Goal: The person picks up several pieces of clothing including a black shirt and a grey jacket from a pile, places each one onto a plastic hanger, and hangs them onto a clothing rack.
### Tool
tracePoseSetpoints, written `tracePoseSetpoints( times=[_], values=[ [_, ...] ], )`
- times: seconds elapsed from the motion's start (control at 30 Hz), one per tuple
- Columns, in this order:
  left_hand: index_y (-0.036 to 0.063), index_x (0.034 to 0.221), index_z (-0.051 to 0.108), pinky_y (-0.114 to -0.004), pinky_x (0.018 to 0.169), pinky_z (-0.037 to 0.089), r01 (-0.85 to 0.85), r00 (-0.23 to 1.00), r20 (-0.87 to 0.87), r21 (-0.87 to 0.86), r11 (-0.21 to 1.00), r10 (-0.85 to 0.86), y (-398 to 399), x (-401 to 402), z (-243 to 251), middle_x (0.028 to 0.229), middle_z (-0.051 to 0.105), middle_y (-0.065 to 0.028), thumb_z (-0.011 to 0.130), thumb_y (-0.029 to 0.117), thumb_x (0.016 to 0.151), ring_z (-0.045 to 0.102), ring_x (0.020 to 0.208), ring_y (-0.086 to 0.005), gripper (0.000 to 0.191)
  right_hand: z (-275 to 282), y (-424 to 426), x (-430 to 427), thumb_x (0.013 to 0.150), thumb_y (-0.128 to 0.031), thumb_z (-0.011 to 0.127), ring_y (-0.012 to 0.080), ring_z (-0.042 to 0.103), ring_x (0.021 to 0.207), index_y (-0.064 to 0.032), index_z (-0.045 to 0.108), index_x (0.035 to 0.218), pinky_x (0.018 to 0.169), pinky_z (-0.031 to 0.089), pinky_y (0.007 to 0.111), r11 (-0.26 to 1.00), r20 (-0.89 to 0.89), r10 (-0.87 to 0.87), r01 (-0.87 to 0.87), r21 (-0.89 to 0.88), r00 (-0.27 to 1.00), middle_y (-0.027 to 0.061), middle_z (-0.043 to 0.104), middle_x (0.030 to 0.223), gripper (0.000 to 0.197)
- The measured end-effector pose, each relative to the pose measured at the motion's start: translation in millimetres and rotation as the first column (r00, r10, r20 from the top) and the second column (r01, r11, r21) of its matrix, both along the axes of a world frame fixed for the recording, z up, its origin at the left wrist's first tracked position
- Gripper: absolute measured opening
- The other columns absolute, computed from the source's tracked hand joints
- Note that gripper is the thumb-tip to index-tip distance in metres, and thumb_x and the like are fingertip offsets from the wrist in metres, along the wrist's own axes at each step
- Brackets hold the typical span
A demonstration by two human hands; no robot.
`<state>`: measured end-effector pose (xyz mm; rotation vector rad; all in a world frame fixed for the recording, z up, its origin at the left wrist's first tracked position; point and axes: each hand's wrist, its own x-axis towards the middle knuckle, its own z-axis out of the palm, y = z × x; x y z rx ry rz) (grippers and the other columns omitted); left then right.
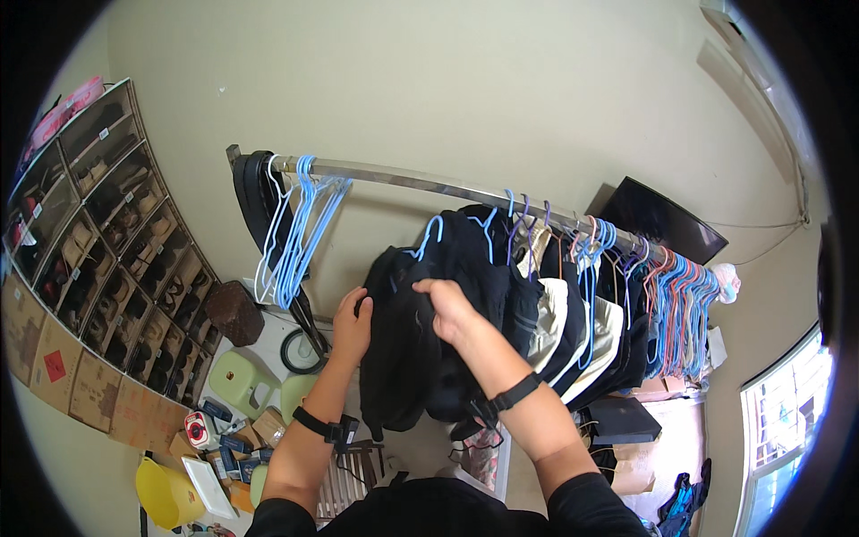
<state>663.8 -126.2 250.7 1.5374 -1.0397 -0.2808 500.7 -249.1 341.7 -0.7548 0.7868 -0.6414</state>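
A black garment point(399, 356) on a light blue hanger point(431, 236) is spread in front of me, below the clothes rail. My left hand point(352, 323) grips its left edge between thumb and fingers. Across the garment's upper front lies my right hand point(448, 310), pinching the dark cloth; some of its fingers are hidden. Just behind hangs another black garment point(473, 258), and the border between the two is hard to make out. Whether the blue hanger's hook touches the rail cannot be seen clearly; it appears to sit below and in front of it.
The metal rail point(402, 176) carries black belts point(254, 194), bare blue hangers point(302, 235), dark and cream clothes point(550, 315) and many bare hangers point(684, 309). Shoe boxes point(121, 248) line the left wall. Below are green stools point(238, 382), a yellow bucket point(164, 493) and a slatted wooden piece point(345, 480).
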Motion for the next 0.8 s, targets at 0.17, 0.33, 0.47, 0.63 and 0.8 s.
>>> tracePoseSetpoints(
  times=[0.17,0.33,0.47,0.63,0.8],
  values=[
    [0.0034,0.104,0.068,-0.043,0.1,0.041,-0.069,0.869,0.485,-0.075,0.995,0.097,14.3,13.1,23.4,0.119,0.065,-0.0125,0.063,0.014,0.094,0.061,0.111,-0.0322,0.015,11.8,-76.5,8.1,0.083,0.0,0.063,0.038,0.067,0.083,0.0152,0.058,0.105,0.072,0.058,0.052,0.978,-0.002,-0.177,0.176,-0.114,0.984,0.0255,0.065,0.101,0.027],
    [0.0043,0.09,0.07,-0.042,0.088,0.042,-0.164,0.737,0.621,-0.221,0.961,0.269,18.1,35.4,58.0,0.103,0.068,-0.0079,0.069,0.016,0.089,0.062,0.098,-0.0277,0.012,30.8,-98.9,-3.8,0.084,-0.003,0.066,0.0309,0.067,0.084,0.0092,0.062,0.098,0.078,0.055,0.04,0.932,-0.001,-0.265,0.256,-0.258,0.964,0.0199,0.068,0.095,0.019],
    [0.0044,0.091,0.069,-0.042,0.089,0.042,-0.31,0.688,0.613,-0.237,0.921,0.389,3.6,64.3,56.1,0.105,0.066,-0.0087,0.071,0.016,0.086,0.061,0.099,-0.0286,0.012,27.6,-95.6,-25.2,0.087,-0.009,0.07,0.0147,0.049,0.072,-0.0026,0.057,0.09,0.067,0.041,0.033,0.814,-0.066,-0.365,0.284,-0.507,0.929,0.0022,0.051,0.077,0.015],
    [0.0058,0.105,0.066,-0.045,0.092,0.041,-0.467,0.596,0.634,-0.225,0.855,0.492,-12.9,87.3,54.7,0.117,0.06,-0.0123,0.073,0.012,0.081,0.057,0.108,-0.0325,0.026,13.2,-65.7,-60.6,0.093,-0.011,0.067,0.0099,0.047,0.082,-0.0085,0.053,0.092,0.076,0.039,0.026,0.741,-0.144,-0.46,0.289,-0.606,0.876,-0.0014,0.051,0.088,0.015],
    [0.0075,0.103,0.068,-0.045,0.085,0.044,-0.644,0.518,0.662,-0.115,0.756,0.542,-27.3,109.4,42.5,0.106,0.06,-0.0101,0.073,0.011,0.079,0.058,0.1,-0.0314,0.025,-12.3,-44.3,-66.1,0.09,-0.011,0.071,0.0195,0.059,0.098,0.0033,0.05,0.13,0.091,0.048,0.03,0.646,-0.295,-0.522,0.145,-0.749,0.8,0.0115,0.059,0.109,0.047]
  ],
)
